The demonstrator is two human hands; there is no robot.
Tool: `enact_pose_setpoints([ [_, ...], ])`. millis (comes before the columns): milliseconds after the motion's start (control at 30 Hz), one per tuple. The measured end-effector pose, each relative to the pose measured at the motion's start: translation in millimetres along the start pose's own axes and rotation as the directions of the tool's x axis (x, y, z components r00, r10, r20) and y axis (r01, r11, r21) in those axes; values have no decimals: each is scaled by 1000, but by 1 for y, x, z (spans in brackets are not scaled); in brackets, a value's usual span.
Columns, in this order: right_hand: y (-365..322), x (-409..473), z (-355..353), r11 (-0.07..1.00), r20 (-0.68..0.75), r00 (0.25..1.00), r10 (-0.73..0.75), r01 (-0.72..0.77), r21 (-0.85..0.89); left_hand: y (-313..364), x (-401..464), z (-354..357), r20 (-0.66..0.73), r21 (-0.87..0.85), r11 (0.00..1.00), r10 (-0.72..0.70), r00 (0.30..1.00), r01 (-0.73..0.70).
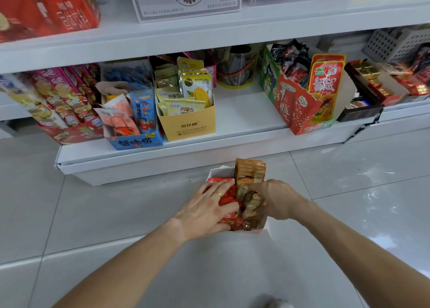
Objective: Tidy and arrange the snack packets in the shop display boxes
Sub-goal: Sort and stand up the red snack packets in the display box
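Seemed partway through, judging by the layout: 1 white display box (235, 232) pulled off the shelf (244, 112) onto the near floor (116, 214), leaving a gap between the yellow box (189, 127) and the red box (300, 112). Brown packets (250, 171) already upright along the far right of the box; red packets (226, 199) and near brown ones jumbled. Left hand (209, 211) laid flat, fingers spread on the red packets. Right hand (277, 199) curled, gripping loose brown packets. Return to the shelf likely left.
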State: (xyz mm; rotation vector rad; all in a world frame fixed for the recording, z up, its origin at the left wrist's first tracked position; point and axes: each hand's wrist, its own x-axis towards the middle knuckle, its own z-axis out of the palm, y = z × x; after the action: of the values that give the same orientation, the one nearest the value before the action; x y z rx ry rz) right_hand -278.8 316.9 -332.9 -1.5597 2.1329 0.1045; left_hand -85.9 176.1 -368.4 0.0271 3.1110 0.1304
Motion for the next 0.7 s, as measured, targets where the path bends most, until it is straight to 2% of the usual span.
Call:
enact_pose_setpoints([
  [133,-18,-1,-7,993,102,993,55,-43,-111,-1,-1,3,-4,0,1000,-12,1000,12],
  [200,-32,-2,8,980,115,989,91,-69,-189,1,0,4,15,-21,998,-54,998,54],
  [333,-34,1,19,976,93,992,90,-69,-205,3,1,3,17,-66,991,-114,993,115],
  [433,-25,-2,15,990,94,992,86,-75,-118,7,-1,0,-2,-150,976,-161,987,159],
  [567,-14,-3,21,993,-89,993,81,-73,91,15,-3,-1,-15,-206,957,-210,978,203],
  [700,-8,2,13,964,-46,994,95,-80,254,12,-3,0,20,-177,967,-185,983,185],
])
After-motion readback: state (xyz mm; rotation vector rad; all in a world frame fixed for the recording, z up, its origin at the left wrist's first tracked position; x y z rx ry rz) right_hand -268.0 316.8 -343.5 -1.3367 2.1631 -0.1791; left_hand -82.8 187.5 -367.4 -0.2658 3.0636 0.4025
